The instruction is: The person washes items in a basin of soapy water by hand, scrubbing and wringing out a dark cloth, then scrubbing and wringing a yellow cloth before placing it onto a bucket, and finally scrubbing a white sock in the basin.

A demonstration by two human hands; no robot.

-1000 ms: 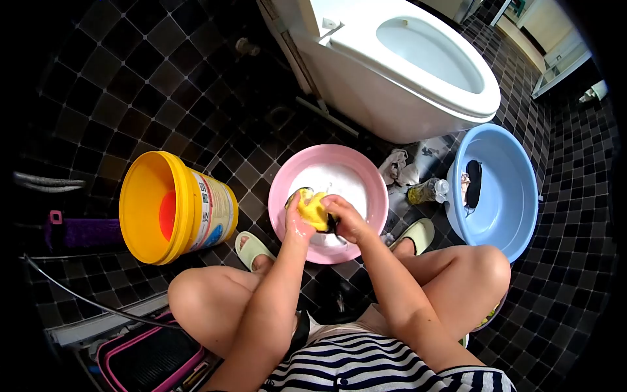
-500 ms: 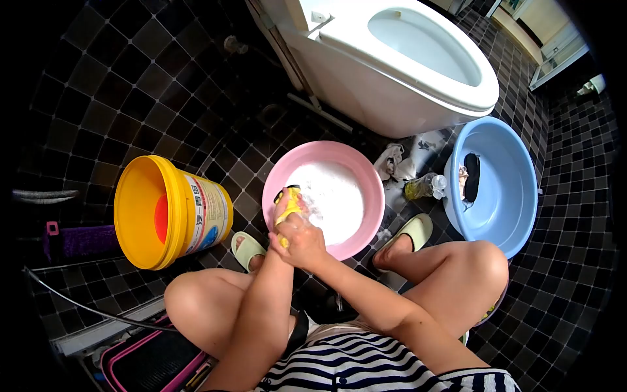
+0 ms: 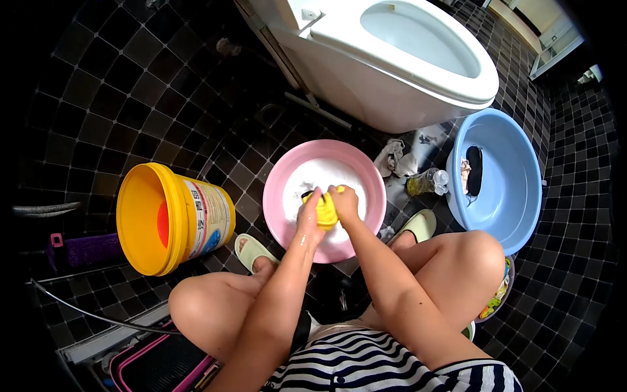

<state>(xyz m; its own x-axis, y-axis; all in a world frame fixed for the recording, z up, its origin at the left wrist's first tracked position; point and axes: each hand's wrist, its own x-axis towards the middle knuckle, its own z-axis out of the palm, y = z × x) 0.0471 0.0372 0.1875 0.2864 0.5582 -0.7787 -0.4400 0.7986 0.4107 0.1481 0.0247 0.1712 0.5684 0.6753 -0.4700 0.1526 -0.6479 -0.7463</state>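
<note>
A yellow cloth (image 3: 326, 212) with a dark patch at one end is stretched between my two hands, over a pink basin (image 3: 277, 225) filled with white suds (image 3: 346, 171). My left hand (image 3: 309, 212) is closed on the cloth's left side, by the dark part. The fingers of my right hand (image 3: 347, 204) grip its upper right end. Part of the cloth is hidden by my hands. Water glistens on my left wrist.
A yellow bucket (image 3: 140, 219) with something red inside lies tilted at left. On the right is a blue basin (image 3: 506, 196) holding a black item (image 3: 474, 171). Nearby are a clear bottle (image 3: 428, 182), a crumpled grey cloth (image 3: 394, 159) and a white toilet (image 3: 398, 85).
My hands have moved right and farther over the suds. They were pressed together around the bunched cloth; now they are slightly apart, with more of the cloth showing between them.
</note>
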